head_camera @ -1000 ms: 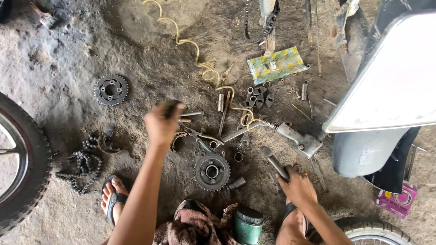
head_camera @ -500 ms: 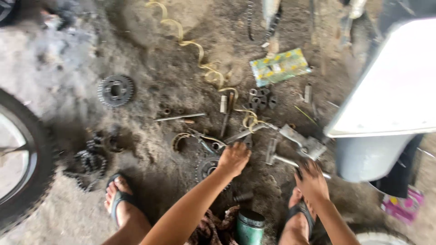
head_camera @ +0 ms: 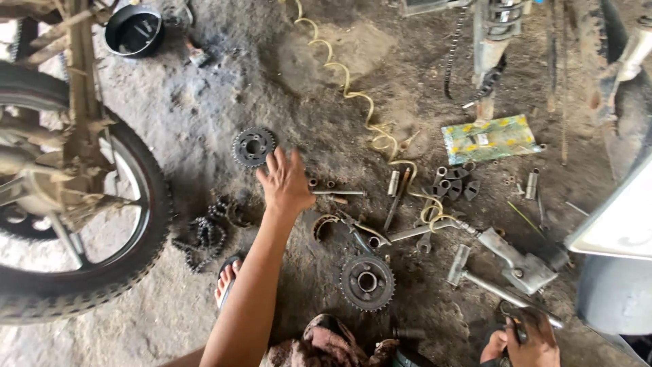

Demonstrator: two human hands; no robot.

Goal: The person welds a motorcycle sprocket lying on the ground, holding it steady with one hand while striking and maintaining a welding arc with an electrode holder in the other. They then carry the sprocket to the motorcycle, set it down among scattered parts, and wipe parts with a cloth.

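Motorcycle wheel (head_camera: 102, 224) stood at the left edge; loose parts were spread flat on the dirt floor (head_camera: 204, 122), apparently kept within reach. Large sprocket (head_camera: 367, 282) lay near the knees. Small sprocket (head_camera: 253, 147) lay just beyond the left hand (head_camera: 285, 182), which was stretched open, grasping nothing. Right hand (head_camera: 530, 336) was clenched on a dark tool (head_camera: 517, 329).

One flat rectangular packet (head_camera: 491, 138) on the dirt floor (head_camera: 204, 122), upper right of centre, green-yellow with a small white label; lying slightly tilted. No signs or screens.
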